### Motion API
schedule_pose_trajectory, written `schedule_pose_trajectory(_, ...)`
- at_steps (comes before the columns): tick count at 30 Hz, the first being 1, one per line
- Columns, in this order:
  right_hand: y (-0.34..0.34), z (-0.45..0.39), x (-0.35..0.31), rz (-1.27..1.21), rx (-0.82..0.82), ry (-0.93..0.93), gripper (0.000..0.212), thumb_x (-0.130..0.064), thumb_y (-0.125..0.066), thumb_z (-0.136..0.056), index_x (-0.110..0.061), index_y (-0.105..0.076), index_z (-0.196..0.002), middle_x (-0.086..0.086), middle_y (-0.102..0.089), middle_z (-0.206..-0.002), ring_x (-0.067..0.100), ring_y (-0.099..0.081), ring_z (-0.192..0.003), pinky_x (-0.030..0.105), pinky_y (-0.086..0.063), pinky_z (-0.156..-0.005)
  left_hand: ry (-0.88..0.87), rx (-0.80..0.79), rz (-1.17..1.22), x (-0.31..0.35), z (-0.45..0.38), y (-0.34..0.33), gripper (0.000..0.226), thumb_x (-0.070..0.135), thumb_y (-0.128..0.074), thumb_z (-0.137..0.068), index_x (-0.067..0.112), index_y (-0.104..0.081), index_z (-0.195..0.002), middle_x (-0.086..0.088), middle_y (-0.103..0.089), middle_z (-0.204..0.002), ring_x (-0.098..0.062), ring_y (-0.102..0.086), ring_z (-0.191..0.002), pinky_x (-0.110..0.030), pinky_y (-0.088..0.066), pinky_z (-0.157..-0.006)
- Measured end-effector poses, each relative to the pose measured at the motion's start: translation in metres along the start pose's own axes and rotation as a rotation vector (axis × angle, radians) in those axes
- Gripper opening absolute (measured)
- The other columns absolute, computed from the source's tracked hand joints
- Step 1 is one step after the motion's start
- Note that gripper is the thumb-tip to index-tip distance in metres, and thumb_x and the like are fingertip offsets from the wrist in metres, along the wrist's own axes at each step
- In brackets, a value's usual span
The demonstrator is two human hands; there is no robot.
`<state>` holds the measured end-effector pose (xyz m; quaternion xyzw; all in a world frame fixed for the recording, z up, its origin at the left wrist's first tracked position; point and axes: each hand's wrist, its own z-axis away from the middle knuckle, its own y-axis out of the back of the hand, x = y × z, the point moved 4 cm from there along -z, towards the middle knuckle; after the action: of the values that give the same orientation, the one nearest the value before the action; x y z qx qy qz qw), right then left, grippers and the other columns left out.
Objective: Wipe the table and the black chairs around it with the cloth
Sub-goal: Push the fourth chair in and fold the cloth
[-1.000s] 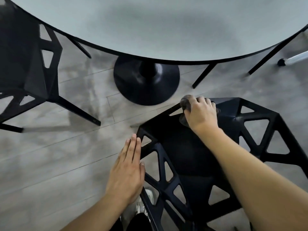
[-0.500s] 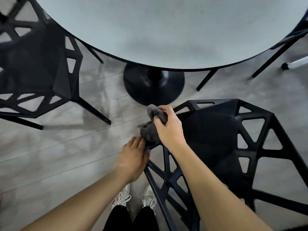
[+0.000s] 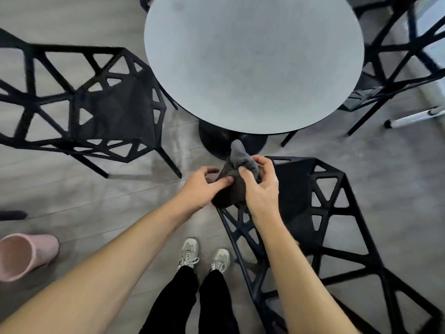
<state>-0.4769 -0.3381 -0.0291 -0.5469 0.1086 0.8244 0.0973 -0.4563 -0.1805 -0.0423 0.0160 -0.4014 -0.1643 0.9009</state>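
A: Status? Where's the cloth [image 3: 237,174]?

B: We're holding it in both hands, bunched up over the front corner of the near chair [image 3: 310,208]. Right hand [image 3: 261,186] is curling round its upper part, thumb pinching the fabric. Left hand [image 3: 202,186] is gripping the lower left side, thumb on top.

A: Wiping right now?

B: No. We're refolding it, as far as we can judge. One end is sticking up past the right fingertips.

A: Progress?

B: Can't tell what's clean. The table [image 3: 252,61] is sitting just beyond the fingers, the left chair [image 3: 101,104] and far right chair [image 3: 395,68] well apart from them. We're guessing most of the job is still waiting.
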Motion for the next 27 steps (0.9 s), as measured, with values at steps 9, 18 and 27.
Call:
schedule_pose_trajectory(9,-0.006,0.050,-0.114,0.014,-0.157,0.123,0.020,-0.013,-0.060,-0.095,-0.029,-0.068,-0.104,0.000,-0.071,-0.103,0.011,-0.067,-0.096,0.029,-0.056,-0.086,-0.080,-0.069,0.287,0.079,0.099,0.027,0.033,0.009,-0.077,-0.085,0.003,-0.067,-0.116,-0.017,-0.073,-0.108,-0.027,-0.072,-0.098,-0.039,-0.061,-0.080)
schedule_pose_trajectory(18,-0.015,0.068,-0.167,-0.030,-0.056,0.157,0.010,-0.017,-0.061,-0.100,-0.024,-0.068,-0.101,0.005,-0.075,-0.093,0.019,-0.071,-0.092,0.039,-0.059,-0.085,-0.287,0.254,0.379,0.120,0.151,0.082,0.009,0.015,-0.069,-0.094,0.008,-0.066,-0.098,-0.010,-0.071,-0.093,-0.014,-0.071,-0.079,-0.030,-0.061,-0.069)
schedule_pose_trajectory(27,-0.076,0.064,-0.216,-0.252,0.051,0.103,0.011,-0.014,-0.054,-0.102,-0.017,-0.064,-0.098,-0.001,-0.073,-0.088,0.015,-0.067,-0.087,0.033,-0.055,-0.081,-0.169,0.033,-0.012,0.133,0.145,0.167,0.036,0.012,-0.078,-0.082,0.012,-0.063,-0.115,-0.005,-0.067,-0.109,-0.015,-0.065,-0.094,-0.042,-0.057,-0.091)
